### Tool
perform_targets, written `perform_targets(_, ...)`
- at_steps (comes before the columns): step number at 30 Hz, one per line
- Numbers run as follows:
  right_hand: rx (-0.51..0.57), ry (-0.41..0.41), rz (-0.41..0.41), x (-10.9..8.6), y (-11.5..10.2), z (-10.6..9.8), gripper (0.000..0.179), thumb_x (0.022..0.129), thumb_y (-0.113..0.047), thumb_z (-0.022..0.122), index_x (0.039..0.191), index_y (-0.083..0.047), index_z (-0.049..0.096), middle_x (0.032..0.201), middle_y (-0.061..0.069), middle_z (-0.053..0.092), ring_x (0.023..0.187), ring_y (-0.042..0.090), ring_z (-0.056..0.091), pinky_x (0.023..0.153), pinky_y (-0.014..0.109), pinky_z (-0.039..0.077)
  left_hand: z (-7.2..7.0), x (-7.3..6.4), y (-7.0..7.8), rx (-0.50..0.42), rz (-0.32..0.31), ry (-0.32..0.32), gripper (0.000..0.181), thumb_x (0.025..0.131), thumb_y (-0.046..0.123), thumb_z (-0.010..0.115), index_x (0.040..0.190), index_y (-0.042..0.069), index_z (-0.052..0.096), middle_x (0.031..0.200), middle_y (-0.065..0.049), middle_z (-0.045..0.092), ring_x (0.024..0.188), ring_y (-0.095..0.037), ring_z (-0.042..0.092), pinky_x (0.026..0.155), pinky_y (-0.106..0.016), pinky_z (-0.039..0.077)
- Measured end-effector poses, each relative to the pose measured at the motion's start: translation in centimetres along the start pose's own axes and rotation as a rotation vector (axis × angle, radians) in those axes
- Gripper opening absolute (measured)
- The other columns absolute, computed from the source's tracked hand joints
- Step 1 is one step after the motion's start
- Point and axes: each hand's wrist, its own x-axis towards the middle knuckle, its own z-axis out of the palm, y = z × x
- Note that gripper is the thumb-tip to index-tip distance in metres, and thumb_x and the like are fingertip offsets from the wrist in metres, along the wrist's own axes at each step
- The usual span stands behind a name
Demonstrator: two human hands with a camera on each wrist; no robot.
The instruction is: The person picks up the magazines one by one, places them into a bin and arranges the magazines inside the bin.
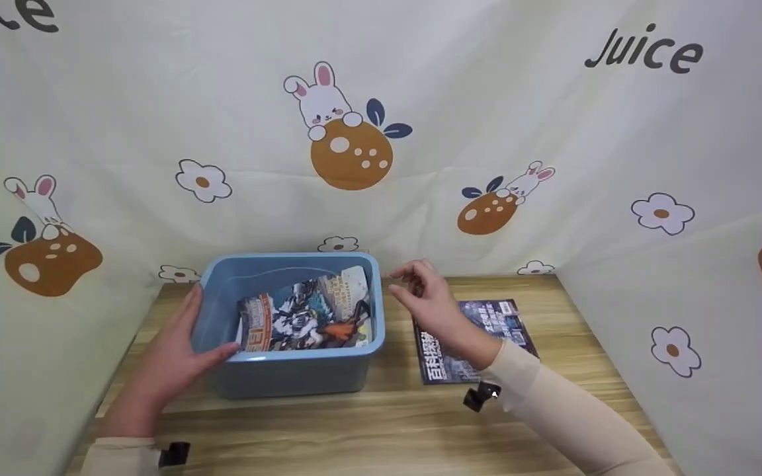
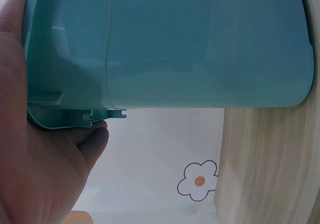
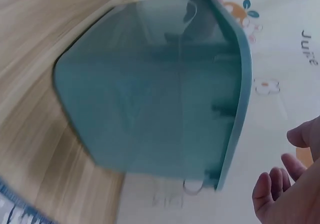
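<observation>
A blue plastic storage bin [image 1: 292, 378] stands on the wooden table, and its wall [image 2: 175, 49] fills much of the left wrist view. My left hand [image 1: 172, 357] grips the bin's left front corner, thumb over the front rim and fingers along the left side. Inside the bin lies a magazine [image 1: 301, 324] with an armoured figure on its cover. Just right of the bin, my right hand [image 1: 430, 304] is raised with loosely bent fingers and nothing in them. In the right wrist view, this hand [image 3: 295, 189] is apart from the bin's rim [image 3: 242, 84].
A dark blue magazine with white lettering [image 1: 503, 324] lies flat on the table [image 1: 394, 430], partly hidden under my right forearm. Behind the bin and at both sides hangs a pale curtain [image 1: 255, 132] printed with rabbits, oranges and flowers.
</observation>
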Motion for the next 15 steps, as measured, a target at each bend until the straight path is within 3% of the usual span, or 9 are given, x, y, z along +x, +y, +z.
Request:
perform_targets(5,-0.119,0.010,0.055,-1.4,3.0,-3.4,0.013,0.102,-0.008,0.080,0.113,-0.008,0.075,0.104,0.006,0.060,0.086,0.016,0.057,0.074,0.025,0.050,-0.2,0.2,0.0,-0.001,-0.006,-0.001,0.132,0.091,0.067,0.082,0.179,0.016,-0.002,0.183,-0.027,0.005,0.159,-0.066,0.018,0.113,-0.091,0.026)
perform_targets(8,-0.190,0.004,0.105,-2.4,5.0,-5.3,0.016,0.102,-0.011,0.081,0.115,-0.007,0.074,0.111,0.011,0.060,0.089,0.018,0.060,0.076,0.029,0.054,-0.2,0.2,0.0,0.003,-0.010,-0.002,0.132,0.091,0.068,0.082,0.179,0.015,-0.001,0.183,-0.026,0.004,0.159,-0.066,0.019,0.112,-0.091,0.027)
perform_targets(15,-0.381,-0.028,0.272,-5.4,9.3,-9.8,0.039,0.100,-0.025,0.085,0.127,0.000,0.068,0.122,0.018,0.060,0.108,0.036,0.062,0.093,0.047,0.056,0.0,0.1,0.0,0.003,0.008,0.003,0.131,0.091,0.066,0.083,0.179,0.013,0.002,0.183,-0.024,0.005,0.159,-0.065,0.020,0.113,-0.090,0.027)
